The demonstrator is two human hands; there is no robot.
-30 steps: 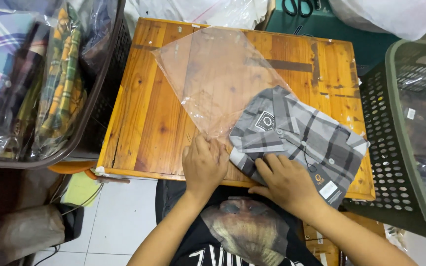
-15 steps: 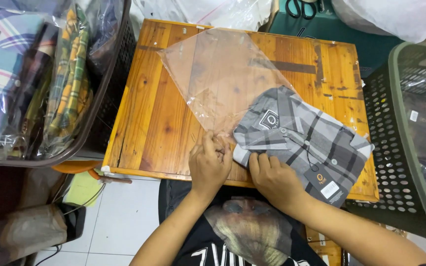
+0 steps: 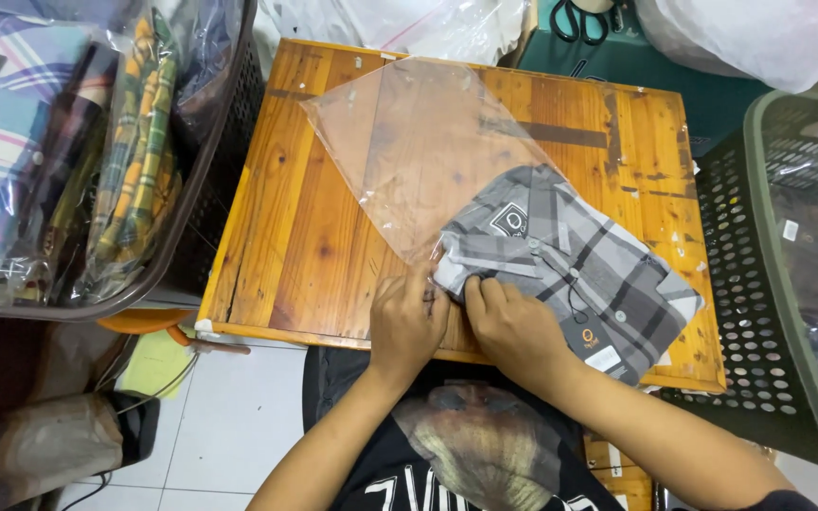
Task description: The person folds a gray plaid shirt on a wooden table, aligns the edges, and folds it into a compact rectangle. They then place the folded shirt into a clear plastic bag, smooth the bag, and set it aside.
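A folded grey plaid shirt [image 3: 575, 265] with a hang tag lies at the near right of a small wooden table [image 3: 305, 237]. A clear plastic bag [image 3: 418, 156] stretches from the shirt's collar end toward the far left of the table, its mouth at the shirt. My left hand [image 3: 407, 322] pinches the bag's open edge at the shirt's near corner. Beside it, my right hand [image 3: 513, 326] grips the shirt's near corner, fingers curled over the fabric. Both hands touch each other at the table's front edge.
A dark basket [image 3: 191, 189] on the left holds several bagged plaid shirts [image 3: 59, 151]. A green perforated basket [image 3: 778, 274] stands at the right. White plastic bags [image 3: 750, 38] and scissors [image 3: 579, 17] lie beyond the table. White floor tiles [image 3: 210, 426] show below.
My right hand has slid left along the shirt's near edge to meet my left hand. The view has shifted slightly. The shirt's collar end sits a little further at the bag's mouth.
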